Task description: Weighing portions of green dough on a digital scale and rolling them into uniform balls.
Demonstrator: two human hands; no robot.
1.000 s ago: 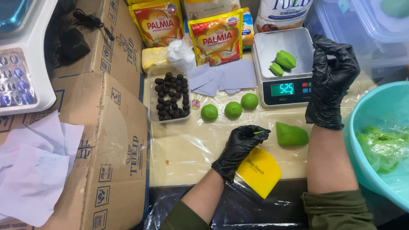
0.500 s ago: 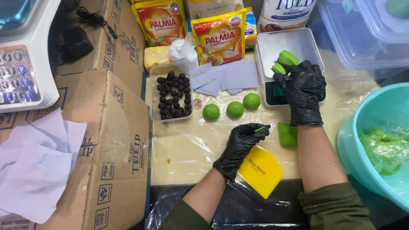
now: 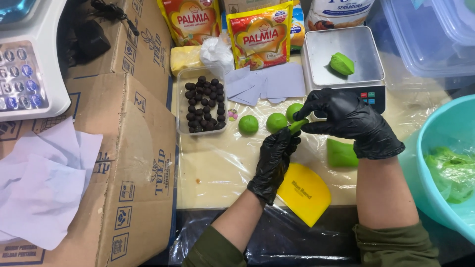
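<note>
Both hands wear black gloves. My left hand (image 3: 273,163) and my right hand (image 3: 349,121) meet over the table and pinch a small piece of green dough (image 3: 298,125) between their fingertips. Three green dough balls (image 3: 248,124) lie in a row just beyond the hands, the right one partly hidden. A larger green dough block (image 3: 340,153) rests on the table under my right wrist. One green dough piece (image 3: 341,64) sits on the pan of the small kitchen scale (image 3: 326,49). A yellow plastic scraper (image 3: 303,194) lies under my left forearm.
A clear tray of dark round balls (image 3: 203,103) stands left of the dough balls. Foil pouches (image 3: 259,39) and paper squares (image 3: 277,81) lie behind. Cardboard boxes (image 3: 133,148) fill the left, with a white scale (image 3: 27,74) on top. A teal bowl (image 3: 435,163) with green dough is at the right.
My right hand came down from the scale to meet my left hand, carrying a small dough piece. Fewer green pieces lie on the scale pan now.
</note>
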